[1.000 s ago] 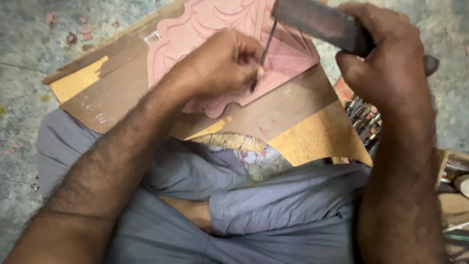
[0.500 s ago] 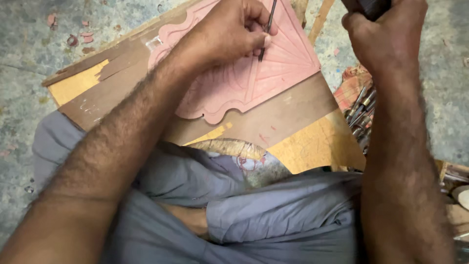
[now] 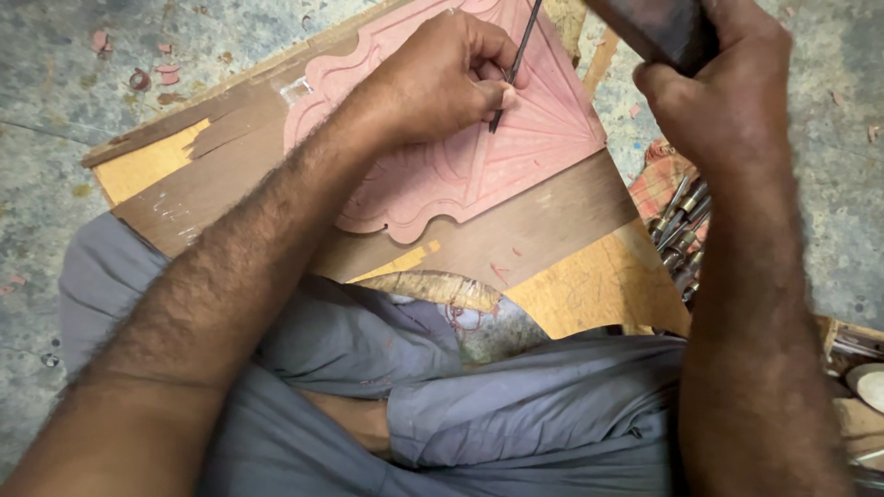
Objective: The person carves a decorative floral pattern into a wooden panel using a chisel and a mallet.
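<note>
A pink carved panel [image 3: 516, 166] with scalloped edges and a fan pattern lies on a brown wooden board [image 3: 552, 230]. My left hand [image 3: 442, 78] rests on the panel and grips a thin metal chisel [image 3: 511, 69], whose tip touches the fan grooves. My right hand [image 3: 718, 92] is raised at the upper right, closed around a dark wooden mallet [image 3: 658, 28] above the chisel's top end. The mallet's upper part is cut off by the frame edge.
I sit cross-legged in grey trousers [image 3: 516, 414] with the board against my legs. Several metal carving tools [image 3: 681, 230] lie on a cloth to the right. Concrete floor [image 3: 55, 110] with pink chips surrounds the board. A wooden tray [image 3: 856, 368] sits at right.
The view shifted so the panel and both hands sit higher in frame. My right hand has lifted the mallet up toward the top edge. My left hand keeps the chisel on the fan pattern.
</note>
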